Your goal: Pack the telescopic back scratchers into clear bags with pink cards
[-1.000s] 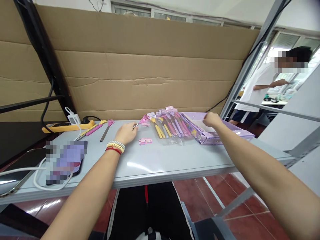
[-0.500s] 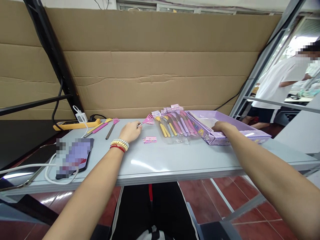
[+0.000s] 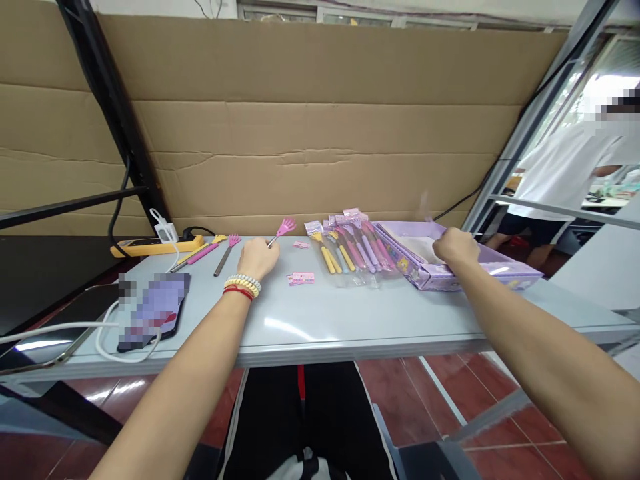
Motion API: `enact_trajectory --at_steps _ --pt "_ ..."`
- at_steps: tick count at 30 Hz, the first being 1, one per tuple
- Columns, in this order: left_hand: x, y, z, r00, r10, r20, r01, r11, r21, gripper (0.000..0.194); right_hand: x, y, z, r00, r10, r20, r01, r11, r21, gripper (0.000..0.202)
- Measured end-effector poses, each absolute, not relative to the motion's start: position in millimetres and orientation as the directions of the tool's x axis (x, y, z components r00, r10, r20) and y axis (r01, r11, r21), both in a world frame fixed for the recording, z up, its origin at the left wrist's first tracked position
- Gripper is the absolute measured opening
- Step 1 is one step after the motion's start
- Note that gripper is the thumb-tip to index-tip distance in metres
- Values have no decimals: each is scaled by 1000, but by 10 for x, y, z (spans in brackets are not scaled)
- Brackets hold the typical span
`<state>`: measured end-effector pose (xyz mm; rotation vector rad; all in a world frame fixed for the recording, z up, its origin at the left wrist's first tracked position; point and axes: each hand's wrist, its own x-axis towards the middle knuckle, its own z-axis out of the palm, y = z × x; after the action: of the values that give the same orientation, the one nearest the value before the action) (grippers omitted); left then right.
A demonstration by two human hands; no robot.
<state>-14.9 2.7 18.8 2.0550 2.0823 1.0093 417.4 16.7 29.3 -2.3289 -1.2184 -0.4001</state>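
In the head view, your left hand (image 3: 257, 259) is grasping the pink fork (image 3: 285, 228) by its thin metal stem, with the fingers closing around it and only a short stretch of stem showing between them and the head. The fork's pink head is pointing up and away from you, towards the cardboard (image 3: 320, 160), and is sitting to the left of the bagged forks (image 3: 350, 247). Your right hand (image 3: 456, 247) is reaching to the purple box (image 3: 440, 277) at the right, with its fingers curling down over the near part of the box; the hand itself is hiding the fingertips, so you cannot tell whether they are gripping anything. A faint clear piece of plastic (image 3: 425, 205) is showing just beyond the box. The bagged forks are lying fanned out against the box's left side. Two small groups of pink labels (image 3: 301, 278) are lying on the table (image 3: 350, 320) between your left hand and the bags. To the left of that hand, a loose pink-headed fork (image 3: 228, 255) is lying apart, near the yellow power strip (image 3: 157, 247).
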Motion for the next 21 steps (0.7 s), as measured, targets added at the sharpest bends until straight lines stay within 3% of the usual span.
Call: enact_trajectory --at_steps 2,5,9,11,15,18,21 --pt "-160 29 203 -166 890 424 861 -79 503 26 4084 95 374 553 657 512 832 -470 -296 39" --pt "-153 21 212 -158 860 486 821 -159 549 24 3892 28 514 401 645 650 916 -282 -285 39" --pt "-117 8 200 -170 797 579 704 -313 638 32 3336 -14 660 140 659 739 987 -33 -158 37" --pt "-111 7 192 -169 786 595 682 -343 646 33 2907 -42 665 -12 751 660 993 85 -79 37" --pt "-134 18 180 -131 803 581 679 -355 643 25 2013 -94 516 -204 912 357 976 218 1 39" --pt "-151 29 173 -149 826 543 651 -332 683 20 1597 -91 356 -296 940 171 955 295 34 39" --pt "-140 38 170 -145 854 500 581 -336 741 20 1498 -64 223 -364 922 130 930 368 -8 32"
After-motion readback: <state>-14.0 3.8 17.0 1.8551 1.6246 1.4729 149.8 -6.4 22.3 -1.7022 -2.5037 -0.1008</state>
